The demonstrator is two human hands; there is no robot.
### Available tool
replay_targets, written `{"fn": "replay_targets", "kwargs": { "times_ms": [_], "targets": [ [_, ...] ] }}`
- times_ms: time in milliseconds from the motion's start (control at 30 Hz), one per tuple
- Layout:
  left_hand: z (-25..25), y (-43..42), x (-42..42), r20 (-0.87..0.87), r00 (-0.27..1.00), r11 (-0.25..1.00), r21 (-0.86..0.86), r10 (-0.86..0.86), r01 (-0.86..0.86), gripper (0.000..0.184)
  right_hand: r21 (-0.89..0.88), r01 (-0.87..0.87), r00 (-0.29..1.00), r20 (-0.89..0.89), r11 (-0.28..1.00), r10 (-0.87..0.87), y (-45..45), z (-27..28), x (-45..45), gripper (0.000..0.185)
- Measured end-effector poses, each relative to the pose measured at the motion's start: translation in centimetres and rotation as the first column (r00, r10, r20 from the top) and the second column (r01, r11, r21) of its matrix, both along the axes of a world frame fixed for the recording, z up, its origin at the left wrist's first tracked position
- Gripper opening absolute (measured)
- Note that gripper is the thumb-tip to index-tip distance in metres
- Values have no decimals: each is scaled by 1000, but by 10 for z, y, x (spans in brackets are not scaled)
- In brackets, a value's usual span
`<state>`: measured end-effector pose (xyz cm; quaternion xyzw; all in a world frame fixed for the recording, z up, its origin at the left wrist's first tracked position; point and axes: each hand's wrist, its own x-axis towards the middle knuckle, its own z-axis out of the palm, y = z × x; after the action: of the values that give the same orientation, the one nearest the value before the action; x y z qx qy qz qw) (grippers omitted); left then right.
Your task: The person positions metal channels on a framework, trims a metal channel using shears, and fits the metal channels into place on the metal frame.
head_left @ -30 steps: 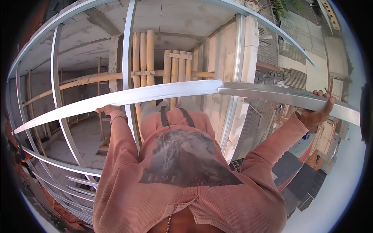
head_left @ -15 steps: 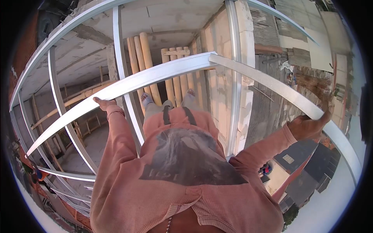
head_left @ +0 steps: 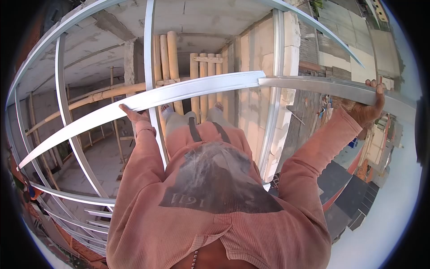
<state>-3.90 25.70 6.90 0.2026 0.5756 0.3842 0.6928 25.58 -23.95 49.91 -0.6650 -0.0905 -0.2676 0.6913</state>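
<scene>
A long pale metal strip runs across the view in front of my chest. My left hand is closed on its lower edge, left of the middle. At its right end the strip meets a greyer metal channel; whether the two are fastened cannot be made out. My right hand grips this channel near the right side, with fingertips showing over its top edge. Below the strip are my feet, one to the left and the other to the right, beside bamboo poles.
Metal roof-frame members, one upright at left and another at right, pass below the strip. A block wall stands beside the right one. A deep room with bamboo scaffolding lies at left, corrugated roofs far below at right.
The strip and channel first swung into a steeper bend with the joint higher, then came back flatter. Both hands kept their hold; my right hand dropped, then rose again.
</scene>
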Motion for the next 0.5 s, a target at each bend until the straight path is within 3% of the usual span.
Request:
{"fn": "replay_targets", "kwargs": {
  "times_ms": [33,67,133,200,300,400,467,500],
  "targets": [
    [-8,1,-12,270,962,998,-52,40,-27,83,91,-72,996,-53,993,77,-28,13,5,68],
    [3,0,-19,363,929,994,-103,66,-30,73,109,-173,983,-46,979,179,-32,17,5,70],
    [26,-12,-20,290,948,990,-87,129,-108,72,146,-366,926,-41,919,375,-41,25,4,73],
    [-5,-3,-37,255,962,995,-60,94,-81,75,27,-639,768,-33,769,640,-52,25,16,78],
    [-37,9,-48,166,986,1000,12,19,-22,80,-55,-626,777,-126,778,616,-29,18,32,82],
    [-42,10,-45,47,999,999,-32,-9,11,85,-119,-594,800,-197,796,567,30,9,42,75],
    [-37,8,-34,-43,999,999,-50,-1,-1,87,-205,-668,744,-164,716,648,84,-4,43,75],
    [-37,7,-33,-76,997,999,-54,2,-6,88,-292,-685,729,-249,668,638,109,-7,41,75]
  ]
}}
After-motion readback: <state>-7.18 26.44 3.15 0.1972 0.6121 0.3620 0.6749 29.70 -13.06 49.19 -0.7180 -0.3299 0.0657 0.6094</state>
